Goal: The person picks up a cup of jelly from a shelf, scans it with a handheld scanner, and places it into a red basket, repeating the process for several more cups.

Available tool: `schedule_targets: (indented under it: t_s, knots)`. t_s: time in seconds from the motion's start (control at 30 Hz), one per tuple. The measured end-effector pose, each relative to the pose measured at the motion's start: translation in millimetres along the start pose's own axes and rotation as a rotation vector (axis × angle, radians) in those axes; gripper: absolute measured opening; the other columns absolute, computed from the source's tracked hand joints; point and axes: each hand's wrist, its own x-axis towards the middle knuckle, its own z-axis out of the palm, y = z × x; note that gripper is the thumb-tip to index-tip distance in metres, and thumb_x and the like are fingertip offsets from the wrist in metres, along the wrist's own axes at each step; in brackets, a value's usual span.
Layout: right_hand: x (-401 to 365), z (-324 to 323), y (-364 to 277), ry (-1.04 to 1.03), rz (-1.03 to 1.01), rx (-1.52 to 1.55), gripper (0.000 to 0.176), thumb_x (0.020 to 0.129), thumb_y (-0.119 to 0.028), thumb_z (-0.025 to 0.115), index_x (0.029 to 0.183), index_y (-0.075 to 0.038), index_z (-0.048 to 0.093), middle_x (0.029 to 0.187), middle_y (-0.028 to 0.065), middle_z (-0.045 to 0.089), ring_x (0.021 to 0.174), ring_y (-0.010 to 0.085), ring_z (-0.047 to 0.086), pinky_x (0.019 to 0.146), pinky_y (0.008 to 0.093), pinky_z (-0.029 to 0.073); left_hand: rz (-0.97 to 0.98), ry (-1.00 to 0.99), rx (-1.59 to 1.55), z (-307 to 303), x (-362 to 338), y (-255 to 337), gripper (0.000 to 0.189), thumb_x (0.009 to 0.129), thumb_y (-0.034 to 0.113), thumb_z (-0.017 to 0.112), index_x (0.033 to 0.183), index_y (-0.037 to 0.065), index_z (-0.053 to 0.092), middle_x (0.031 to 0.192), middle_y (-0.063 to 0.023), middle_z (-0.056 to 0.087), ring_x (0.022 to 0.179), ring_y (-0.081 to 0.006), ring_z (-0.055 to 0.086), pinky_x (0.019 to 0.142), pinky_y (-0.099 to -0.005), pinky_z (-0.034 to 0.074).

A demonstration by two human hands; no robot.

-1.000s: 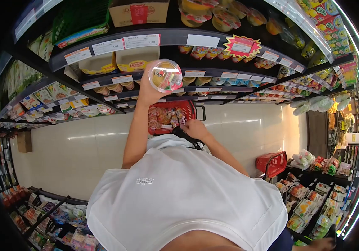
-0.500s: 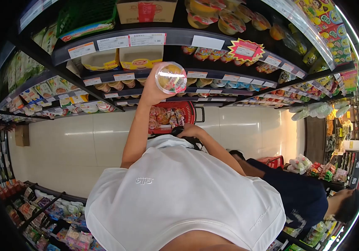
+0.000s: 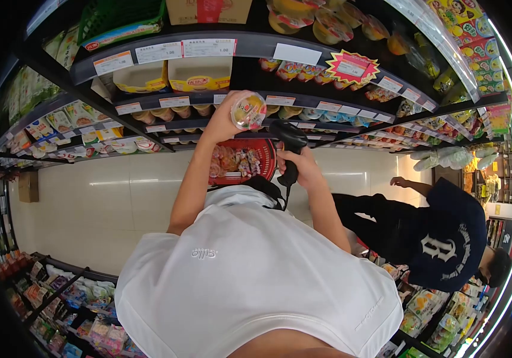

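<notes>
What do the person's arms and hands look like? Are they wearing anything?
Both arms are bare below the short sleeves of a white T-shirt, which has a small grey logo on the front. The left hand and the right hand wear no gloves, and no watch or bracelet shows on either wrist.

Wore a white short-sleeved T-shirt (image 3: 256,286), small grey logo (image 3: 204,253) on the chest, faint grey lettering (image 3: 368,310) lower down. Left hand (image 3: 223,122) and right hand (image 3: 303,169) were bare.
</notes>
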Motion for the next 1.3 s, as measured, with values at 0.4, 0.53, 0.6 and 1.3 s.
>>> schedule_targets:
  t_s: [0.4, 0.53, 0.6, 1.3]
  knots:
    - [-1, 27, 15, 0.189, -0.247, -0.683, 0.011, 0.084, -0.01, 0.071, 0.087, 0.001, 0.068, 0.058, 0.0003, 0.056, 0.048, 0.0079, 0.051, 0.046, 0.0263, 0.04, -0.089, -0.063, 0.031, 0, -6, -2, 0.064, 0.066, -0.002, 0.08, 0.125, 0.006, 0.058, 0.124, -0.0077, 0.061, 0.115, -0.0226, 0.059, 0.099, -0.0319, 0.045]
    - [0, 25, 21, 0.193, -0.251, -0.728, 0.015, 0.084, -0.014, 0.072, 0.087, 0.0, 0.068, 0.058, 0.0003, 0.057, 0.047, 0.0081, 0.051, 0.045, 0.0271, 0.04, -0.083, -0.094, -0.001, -1, -7, -2, 0.062, 0.065, 0.0, 0.082, 0.123, 0.006, 0.061, 0.121, -0.007, 0.064, 0.111, -0.0207, 0.062, 0.098, -0.0311, 0.046]
    - [1, 25, 22, 0.194, -0.226, -0.756, 0.018, 0.083, -0.016, 0.073, 0.09, 0.0, 0.069, 0.059, 0.0019, 0.059, 0.048, 0.01, 0.053, 0.048, 0.029, 0.043, -0.088, -0.109, -0.026, -1, -7, -3, 0.062, 0.065, 0.0, 0.083, 0.123, 0.006, 0.061, 0.12, -0.0069, 0.065, 0.11, -0.02, 0.062, 0.097, -0.0309, 0.047]
    - [-4, 21, 23, 0.228, -0.191, -0.861, 0.027, 0.079, -0.017, 0.074, 0.099, 0.001, 0.069, 0.08, 0.013, 0.071, 0.07, 0.0225, 0.065, 0.07, 0.0363, 0.051, -0.038, -0.096, 0.061, 1, -6, -3, 0.059, 0.065, 0.0, 0.083, 0.122, 0.005, 0.066, 0.12, -0.0083, 0.068, 0.11, -0.0206, 0.064, 0.098, -0.0315, 0.047]
